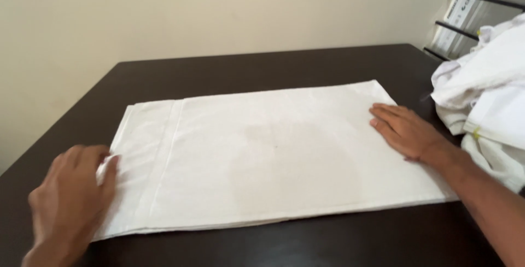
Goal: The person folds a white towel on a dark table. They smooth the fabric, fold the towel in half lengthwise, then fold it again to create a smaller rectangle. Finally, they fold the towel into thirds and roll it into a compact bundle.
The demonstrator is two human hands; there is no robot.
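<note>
Left hand [68,193] motion-blurred, wrist cut by the bottom edge. Pile of white laundry [486,97] cut off at the right edge.

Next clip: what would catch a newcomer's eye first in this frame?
A large white cloth lies flat across the middle of the dark table, with a faint round stain near its centre. The right hand rests flat on the cloth's right end, while the left hand, blurred, touches its left edge. A heap of white laundry sits at the table's right edge.
</note>
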